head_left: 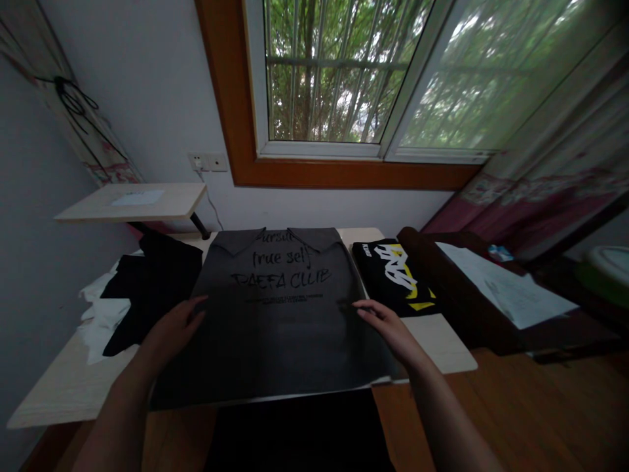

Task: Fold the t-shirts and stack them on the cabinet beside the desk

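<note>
A dark grey T-shirt [275, 347] with black lettering lies spread out flat in front of me. Both of its sleeves are turned inward across the far end, partly covering the top line of print. My left hand [177, 324] is at the shirt's left side, fingers stretched out over the cloth. On the opposite side, my right hand [386, 321] is at the right edge, its fingers extended and slightly apart. Neither hand visibly grips the fabric; whether the fingertips touch it is hard to tell.
A folded black shirt [393, 278] with white and yellow print sits to the right on the pale table [437, 341]. Crumpled black clothing [157, 282] and white cloth [101, 328] lie left, below a raised shelf [132, 200]. A paper [506, 282] rests on brown furniture at right.
</note>
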{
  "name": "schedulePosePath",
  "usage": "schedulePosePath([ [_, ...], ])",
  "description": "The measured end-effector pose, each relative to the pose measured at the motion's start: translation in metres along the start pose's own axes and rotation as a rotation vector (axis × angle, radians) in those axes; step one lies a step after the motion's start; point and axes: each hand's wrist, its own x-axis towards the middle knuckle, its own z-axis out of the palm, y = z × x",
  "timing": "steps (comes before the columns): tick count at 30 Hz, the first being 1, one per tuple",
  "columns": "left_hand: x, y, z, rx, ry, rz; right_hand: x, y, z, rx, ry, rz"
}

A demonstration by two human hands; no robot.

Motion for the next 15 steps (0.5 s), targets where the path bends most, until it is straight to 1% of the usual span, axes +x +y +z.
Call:
schedulePosePath([
  [4,0.012,0.048,0.021,-0.168,-0.030,0.148,0.019,-0.008,0.021,0.084,-0.038,-0.045],
  [7,0.019,0.088,0.040,-0.283,-0.072,0.267,0.036,-0.013,0.042,0.208,-0.137,-0.002],
  [9,0.023,0.112,0.055,-0.347,-0.110,0.320,0.048,-0.015,0.055,0.242,-0.206,0.000],
  [12,0.027,0.139,0.080,-0.428,-0.152,0.366,0.064,-0.011,0.070,0.208,-0.249,-0.017],
  [15,0.029,0.156,0.102,-0.430,-0.169,0.354,0.073,-0.003,0.075,0.166,-0.208,-0.041],
])
